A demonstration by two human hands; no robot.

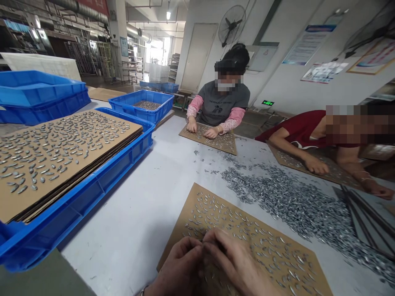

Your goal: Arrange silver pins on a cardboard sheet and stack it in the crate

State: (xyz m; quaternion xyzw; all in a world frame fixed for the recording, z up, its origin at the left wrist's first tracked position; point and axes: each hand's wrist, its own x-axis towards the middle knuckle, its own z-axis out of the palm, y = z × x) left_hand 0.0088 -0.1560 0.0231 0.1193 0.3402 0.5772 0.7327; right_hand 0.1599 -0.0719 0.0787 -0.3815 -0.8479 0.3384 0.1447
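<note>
My left hand [182, 265] and my right hand [231, 255] meet over the near part of a brown cardboard sheet [184, 218]. Both have their fingers pinched together, with the fingertips almost touching; whatever lies between them is hidden or too small to make out. Rows of small, slender silver metal pieces [234, 214] are spread over the sheet. Just beyond its far edge, a large heap of the same loose pieces [286, 193] stretches across the white table [129, 213] to the right.
On the left, a blue crate [101, 185] holds stacked cardboard sheets [92, 142] topped with silver pieces. Further blue crates [166, 102] stand behind. Across the table a person [222, 98] handles pieces on cardboard; another person [308, 127] leans over a sheet at right, near dark strips [364, 213].
</note>
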